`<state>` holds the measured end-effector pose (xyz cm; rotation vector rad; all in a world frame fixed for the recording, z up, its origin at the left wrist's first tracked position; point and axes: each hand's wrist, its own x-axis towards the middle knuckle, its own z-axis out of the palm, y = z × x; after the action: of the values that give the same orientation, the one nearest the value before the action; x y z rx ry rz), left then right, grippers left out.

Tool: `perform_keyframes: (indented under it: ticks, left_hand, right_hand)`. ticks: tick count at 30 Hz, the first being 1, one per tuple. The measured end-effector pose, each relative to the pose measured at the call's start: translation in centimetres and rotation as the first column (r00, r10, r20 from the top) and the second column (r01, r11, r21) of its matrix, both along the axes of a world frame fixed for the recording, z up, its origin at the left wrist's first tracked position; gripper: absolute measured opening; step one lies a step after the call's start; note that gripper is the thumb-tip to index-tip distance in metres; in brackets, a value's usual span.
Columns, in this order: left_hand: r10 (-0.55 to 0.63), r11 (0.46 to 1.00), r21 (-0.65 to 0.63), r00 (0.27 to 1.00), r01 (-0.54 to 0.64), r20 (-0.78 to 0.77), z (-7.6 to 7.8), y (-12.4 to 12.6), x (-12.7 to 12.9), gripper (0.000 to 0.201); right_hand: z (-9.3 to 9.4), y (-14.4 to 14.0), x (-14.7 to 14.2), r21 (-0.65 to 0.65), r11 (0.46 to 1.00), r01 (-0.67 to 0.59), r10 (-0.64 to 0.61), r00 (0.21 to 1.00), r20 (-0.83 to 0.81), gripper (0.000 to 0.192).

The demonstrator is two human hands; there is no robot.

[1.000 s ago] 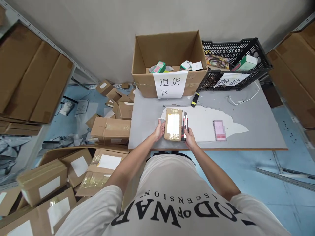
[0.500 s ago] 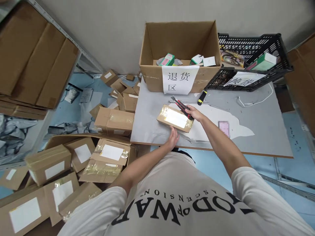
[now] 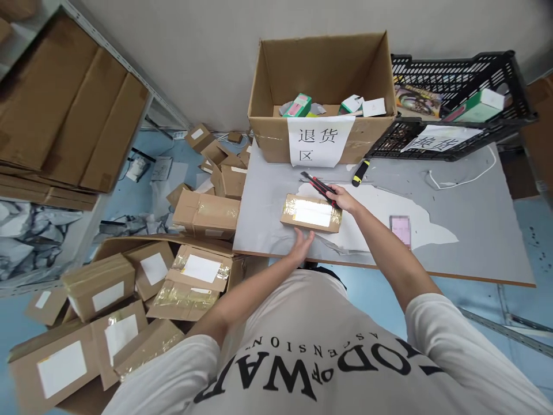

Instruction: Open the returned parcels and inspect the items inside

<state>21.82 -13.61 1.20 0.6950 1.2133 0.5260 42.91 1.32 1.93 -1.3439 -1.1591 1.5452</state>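
Right at the near edge of the worktop (image 3: 453,196) we see a small taped parcel (image 3: 311,212) lying flat, its white label facing up. Our left hand (image 3: 303,241) presses against the parcel's near side with the fingers loosely spread, gripping nothing. Our right hand (image 3: 342,199) is closed around a red and black utility knife (image 3: 318,185), whose blade end reaches past the parcel's far edge.

Just beyond lies a yellow and black tool (image 3: 359,172), and behind it stands a large open carton (image 3: 322,75) with a paper sign taped to its front and small boxes inside. To its right sits a black plastic crate (image 3: 466,69), also signed. A white cable (image 3: 466,178) curls over the grey surface, where the top layer has peeled to white, and a phone (image 3: 400,226) rests near our right forearm.

Left of the worktop, the blue floor (image 3: 26,323) is littered with taped cartons (image 3: 203,213), and flattened cardboard (image 3: 64,109) is stacked on a shelf.
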Motion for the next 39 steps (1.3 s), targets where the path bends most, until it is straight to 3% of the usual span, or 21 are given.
perform_keyframes:
  ticks: [2,3,5,7,9,12,14,16,18,28,34,39]
  left_hand:
    - [-0.009,0.976,0.204,0.957,0.071,-0.291,1.3,1.0,-1.8,0.123]
    - [0.004,0.938,0.322,0.923,0.131,-0.386,2.0,1.8,-2.6,0.13]
    - [-0.003,0.818,0.496,0.865,0.291,-0.502,3.2,4.3,-3.8,0.135]
    - [-0.053,0.699,0.563,0.817,0.441,-0.574,4.2,7.4,-4.3,0.131]
    - [-0.134,0.586,0.554,0.745,0.591,-0.653,4.7,10.5,-4.2,0.13]
    - [-0.209,0.324,0.336,0.413,0.884,-0.886,4.4,13.6,-3.5,0.138]
    - [-0.189,0.178,0.185,0.218,0.966,-0.957,3.7,14.4,-3.3,0.139]
    - [-0.167,0.108,0.121,0.138,0.987,-0.976,2.9,14.6,-3.2,0.136]
    - [-0.155,0.09,0.12,0.133,0.989,-0.979,2.3,14.4,-3.4,0.134]
    - [-0.12,0.097,0.246,0.256,0.964,-0.959,0.9,14.2,-3.7,0.13]
    - [-0.095,0.093,0.331,0.339,0.939,-0.936,0.4,14.2,-3.9,0.127]
    - [-0.099,0.137,0.393,0.408,0.909,-0.908,0.0,14.3,-3.8,0.124]
  right_hand:
    - [0.4,-1.6,1.6,0.092,0.983,0.157,-0.155,0.987,-0.033,0.035]
    - [0.5,-2.9,2.6,0.114,0.965,0.235,-0.23,0.972,-0.051,0.036]
    - [0.5,-6.2,4.3,0.1,0.932,0.349,-0.346,0.937,-0.043,0.038]
    - [0.1,-10.1,5.3,0.025,0.919,0.393,-0.394,0.919,0.02,0.044]
    - [-0.5,-14.0,5.4,-0.037,0.916,0.399,-0.396,0.915,0.08,0.051]
    - [-1.5,-18.2,4.1,-0.077,0.914,0.398,-0.387,0.914,0.122,0.056]
    - [-2.0,-19.7,3.1,-0.091,0.917,0.388,-0.374,0.917,0.135,0.059]
    - [-2.2,-20.4,2.4,-0.099,0.921,0.377,-0.36,0.921,0.149,0.06]
    - [-2.2,-20.4,2.2,-0.092,0.92,0.38,-0.361,0.916,0.176,0.06]
    - [-1.4,-18.5,3.2,-0.088,0.934,0.346,-0.305,0.901,0.308,0.061]
    - [0.5,-17.4,4.0,-0.119,0.953,0.279,-0.22,0.905,0.363,0.056]
    - [2.2,-17.1,4.6,-0.165,0.96,0.225,-0.142,0.903,0.406,0.048]
